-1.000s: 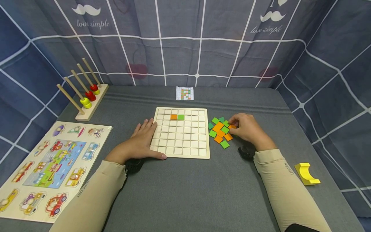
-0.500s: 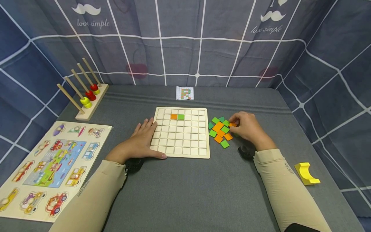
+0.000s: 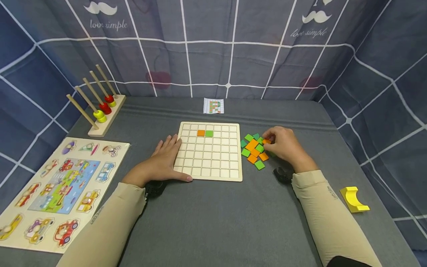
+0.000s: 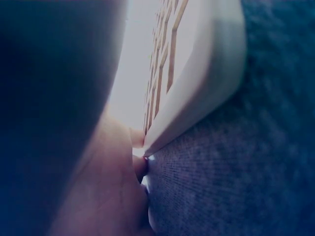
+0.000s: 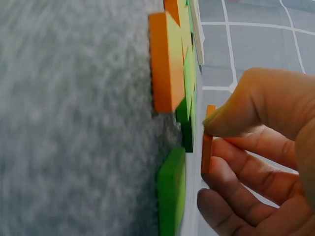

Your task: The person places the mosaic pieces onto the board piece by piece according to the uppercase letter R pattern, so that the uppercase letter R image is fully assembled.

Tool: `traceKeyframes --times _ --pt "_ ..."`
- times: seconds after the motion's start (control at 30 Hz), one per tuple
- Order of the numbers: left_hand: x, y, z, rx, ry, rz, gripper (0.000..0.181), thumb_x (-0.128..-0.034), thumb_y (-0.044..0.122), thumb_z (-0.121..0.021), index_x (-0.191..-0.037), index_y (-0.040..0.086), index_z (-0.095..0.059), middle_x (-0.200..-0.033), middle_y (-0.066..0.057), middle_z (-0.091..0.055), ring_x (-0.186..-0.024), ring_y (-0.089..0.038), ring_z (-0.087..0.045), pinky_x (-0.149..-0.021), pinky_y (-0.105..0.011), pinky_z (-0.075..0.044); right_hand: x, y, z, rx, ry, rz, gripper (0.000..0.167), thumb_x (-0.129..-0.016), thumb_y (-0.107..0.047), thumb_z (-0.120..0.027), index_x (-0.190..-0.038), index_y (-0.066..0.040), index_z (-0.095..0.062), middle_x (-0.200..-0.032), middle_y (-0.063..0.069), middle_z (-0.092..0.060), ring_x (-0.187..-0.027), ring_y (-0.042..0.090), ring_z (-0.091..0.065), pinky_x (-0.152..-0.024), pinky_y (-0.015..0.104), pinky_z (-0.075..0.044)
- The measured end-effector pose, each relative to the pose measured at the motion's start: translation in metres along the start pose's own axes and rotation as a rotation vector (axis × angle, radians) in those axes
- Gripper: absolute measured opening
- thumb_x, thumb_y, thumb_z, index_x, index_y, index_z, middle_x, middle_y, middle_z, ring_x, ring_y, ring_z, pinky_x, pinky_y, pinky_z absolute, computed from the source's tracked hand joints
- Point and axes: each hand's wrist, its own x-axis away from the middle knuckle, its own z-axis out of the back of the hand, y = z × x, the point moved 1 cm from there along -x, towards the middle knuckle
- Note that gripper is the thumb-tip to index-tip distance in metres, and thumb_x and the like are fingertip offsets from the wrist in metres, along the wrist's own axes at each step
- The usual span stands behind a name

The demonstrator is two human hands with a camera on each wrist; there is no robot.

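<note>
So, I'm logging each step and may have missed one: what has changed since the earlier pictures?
The right hand seems to have risen slightly, and the orange tile it pinches now looks lifted off the table. When the pinch began is unclear. Unchanged: the left hand at the board's left side, and the orange square and green square in it.

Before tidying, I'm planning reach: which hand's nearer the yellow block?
Right: the right hand is left of and beyond the yellow block; the left hand farther left, at the grid board.
</note>
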Motion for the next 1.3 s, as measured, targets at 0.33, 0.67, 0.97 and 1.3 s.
traceKeyframes --times 0.33,0.67,0.97,1.3 --pt "-0.001 0.000 0.001 -0.019 -0.022 0.017 0.147 -0.0703 0.078 -0.082 -0.166 -0.007 -0.009 -0.171 -0.028 -0.001 -0.157 -0.044 0.004 -0.122 -0.060 0.002 -0.017 -0.017 -0.005 -0.047 -0.048 0.036 0.025 -0.087 -0.001 -0.077 -0.112 0.003 -0.076 -0.105 0.016 -0.068 -0.093 0.031 -0.061 -0.082 0.046 -0.051" --pt "0.000 0.001 0.002 -0.020 -0.020 0.020 0.147 -0.0700 0.077 -0.083 -0.166 -0.005 -0.009 -0.172 -0.026 -0.001 -0.157 -0.042 0.004 -0.122 -0.059 0.002 -0.046 -0.048 -0.026 -0.095 -0.096 0.102 0.025 -0.088 -0.001 -0.078 -0.112 0.001 -0.076 -0.106 0.012 -0.070 -0.096 0.028 -0.064 -0.086 0.044 -0.053" --pt "-0.001 -0.001 0.001 -0.013 -0.017 0.019 0.147 -0.0695 0.080 -0.081 -0.166 -0.004 -0.009 -0.172 -0.025 -0.001 -0.158 -0.041 0.005 -0.122 -0.059 0.003 -0.066 -0.068 -0.044 -0.150 -0.152 0.133 0.027 -0.087 0.002 -0.080 -0.114 0.002 -0.076 -0.105 0.010 -0.072 -0.096 0.026 -0.065 -0.086 0.041 -0.053" --pt "-0.002 -0.001 0.000 -0.019 -0.020 0.022 0.148 -0.0692 0.080 -0.082 -0.167 -0.004 -0.009 -0.172 -0.025 -0.001 -0.158 -0.041 0.005 -0.123 -0.058 0.003 -0.076 -0.083 -0.055 -0.167 -0.150 0.182 0.026 -0.084 0.005 -0.078 -0.110 0.000 -0.077 -0.102 0.008 -0.073 -0.093 0.022 -0.067 -0.086 0.038 -0.054"
